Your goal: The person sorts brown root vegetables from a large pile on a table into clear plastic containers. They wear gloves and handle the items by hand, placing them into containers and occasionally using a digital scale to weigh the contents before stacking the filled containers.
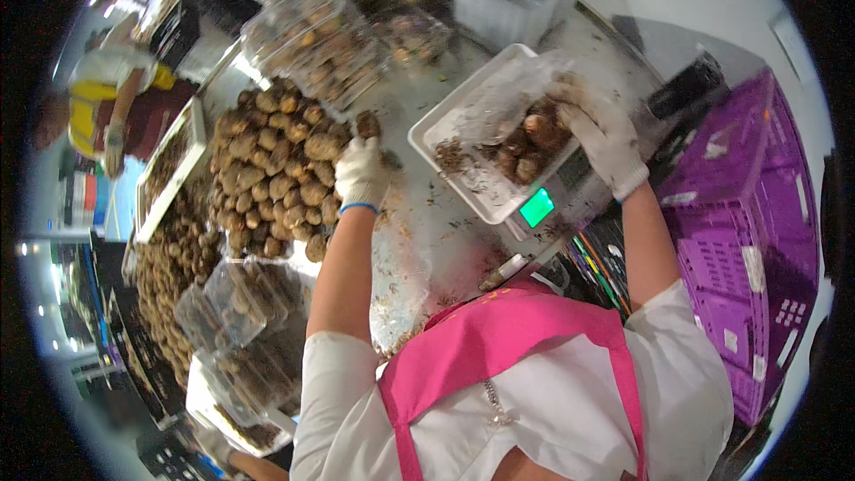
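My left hand, in a white knit glove with a blue cuff edge, grips a brown taro-like corm at the right side of a large heap of corms. To the right, a clear plastic clamshell box lies in a white tray on a scale with a lit green display. Several reddish-brown corms are in the box. My right hand, also gloved, is at the box's right side with its fingers among the corms; what they hold is unclear.
Filled clamshell boxes are stacked behind the heap, and more stand at the left. Clear empty boxes stand at the back. A purple crate is on the right. A marker lies before me. Another person stands far left.
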A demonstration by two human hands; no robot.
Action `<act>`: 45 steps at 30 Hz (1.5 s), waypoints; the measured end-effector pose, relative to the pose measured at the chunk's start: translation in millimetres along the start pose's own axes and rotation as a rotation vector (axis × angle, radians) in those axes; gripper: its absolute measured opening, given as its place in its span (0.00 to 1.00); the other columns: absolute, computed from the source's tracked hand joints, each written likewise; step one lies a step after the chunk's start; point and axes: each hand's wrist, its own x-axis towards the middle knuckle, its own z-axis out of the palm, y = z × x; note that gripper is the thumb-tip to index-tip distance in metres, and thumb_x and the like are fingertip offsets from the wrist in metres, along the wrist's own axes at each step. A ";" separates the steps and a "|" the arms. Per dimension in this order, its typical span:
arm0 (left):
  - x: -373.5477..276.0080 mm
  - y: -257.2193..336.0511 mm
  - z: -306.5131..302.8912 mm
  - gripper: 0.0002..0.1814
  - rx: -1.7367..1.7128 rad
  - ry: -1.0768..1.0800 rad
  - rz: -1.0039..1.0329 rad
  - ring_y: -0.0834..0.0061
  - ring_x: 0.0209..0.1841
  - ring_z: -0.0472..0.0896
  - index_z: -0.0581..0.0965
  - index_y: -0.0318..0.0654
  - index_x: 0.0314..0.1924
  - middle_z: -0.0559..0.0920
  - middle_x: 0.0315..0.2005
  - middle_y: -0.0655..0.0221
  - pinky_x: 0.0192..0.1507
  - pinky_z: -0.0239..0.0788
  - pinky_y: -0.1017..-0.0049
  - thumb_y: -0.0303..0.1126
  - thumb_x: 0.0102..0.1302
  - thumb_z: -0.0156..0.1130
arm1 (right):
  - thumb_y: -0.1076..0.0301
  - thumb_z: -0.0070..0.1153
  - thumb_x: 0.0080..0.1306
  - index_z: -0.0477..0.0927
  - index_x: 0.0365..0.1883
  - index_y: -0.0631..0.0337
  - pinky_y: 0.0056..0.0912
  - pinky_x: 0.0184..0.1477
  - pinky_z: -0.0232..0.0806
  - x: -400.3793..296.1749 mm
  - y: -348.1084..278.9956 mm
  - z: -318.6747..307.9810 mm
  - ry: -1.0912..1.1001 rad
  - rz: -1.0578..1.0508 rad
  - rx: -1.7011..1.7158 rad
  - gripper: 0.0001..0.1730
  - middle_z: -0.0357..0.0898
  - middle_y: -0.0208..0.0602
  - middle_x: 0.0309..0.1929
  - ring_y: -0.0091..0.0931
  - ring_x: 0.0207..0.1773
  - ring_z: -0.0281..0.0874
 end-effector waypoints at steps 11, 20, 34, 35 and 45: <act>-101.0 111.3 -105.3 0.23 -0.961 -0.043 0.581 0.75 0.44 0.82 0.75 0.31 0.54 0.84 0.41 0.61 0.50 0.73 0.73 0.30 0.58 0.64 | 0.60 0.52 0.73 0.77 0.60 0.61 0.28 0.60 0.66 24.1 18.4 -14.6 -0.018 0.007 0.031 0.21 0.78 0.38 0.56 0.25 0.57 0.75; -33.3 184.8 -92.0 0.25 -0.674 0.395 0.498 0.56 0.56 0.77 0.73 0.40 0.60 0.79 0.55 0.57 0.57 0.70 0.63 0.33 0.62 0.62 | 0.62 0.52 0.72 0.78 0.59 0.60 0.32 0.61 0.67 1.9 16.8 -22.9 0.022 0.111 0.226 0.20 0.81 0.40 0.55 0.29 0.58 0.77; -53.0 105.9 -70.6 0.19 -0.857 0.369 0.515 0.69 0.54 0.79 0.80 0.39 0.55 0.82 0.51 0.62 0.57 0.71 0.71 0.24 0.62 0.62 | 0.60 0.51 0.74 0.78 0.59 0.59 0.23 0.59 0.65 -22.7 25.6 -34.3 0.124 0.178 0.105 0.20 0.82 0.32 0.52 0.19 0.55 0.75; -57.9 101.4 -79.5 0.19 -0.754 0.421 0.517 0.71 0.52 0.79 0.79 0.38 0.55 0.82 0.51 0.63 0.54 0.71 0.73 0.24 0.63 0.61 | 0.59 0.51 0.74 0.78 0.59 0.58 0.23 0.60 0.65 -18.1 22.2 -38.5 0.105 0.175 0.014 0.20 0.82 0.33 0.52 0.19 0.55 0.75; -105.0 40.1 -44.9 0.19 -1.406 0.343 0.129 0.83 0.39 0.76 0.76 0.31 0.58 0.81 0.42 0.70 0.42 0.69 0.82 0.25 0.67 0.57 | 0.56 0.55 0.69 0.79 0.58 0.55 0.31 0.63 0.65 5.3 24.6 -21.5 0.070 0.055 -0.073 0.22 0.80 0.39 0.56 0.31 0.59 0.77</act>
